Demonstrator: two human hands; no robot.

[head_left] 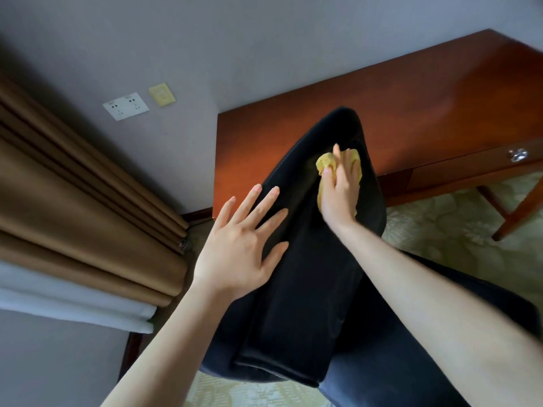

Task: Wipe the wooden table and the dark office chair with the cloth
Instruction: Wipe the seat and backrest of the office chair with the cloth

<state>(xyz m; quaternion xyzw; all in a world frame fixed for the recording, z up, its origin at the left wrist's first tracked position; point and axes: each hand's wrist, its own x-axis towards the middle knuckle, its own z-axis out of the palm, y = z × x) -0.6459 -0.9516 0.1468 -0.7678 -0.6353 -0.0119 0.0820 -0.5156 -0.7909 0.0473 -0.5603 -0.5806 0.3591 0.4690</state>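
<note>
Yellow cloth (pixel 324 163), one, bunched under the right hand (pixel 340 192), whose fingers and thumb curl over it and press it onto the chair back. Left hand (pixel 238 245) lies flat on the back's left edge, fingers spread straight, holding nothing. One dark office chair (pixel 308 289): the backrest's long axis runs away from the person, narrow top end pointing at the worktop (pixel 426 107). Cloth sits near that top end. One wooden worktop, one drawer knob (pixel 518 155). Two wall plates (pixel 125 106) beside a brown curtain (pixel 73 186).
</note>
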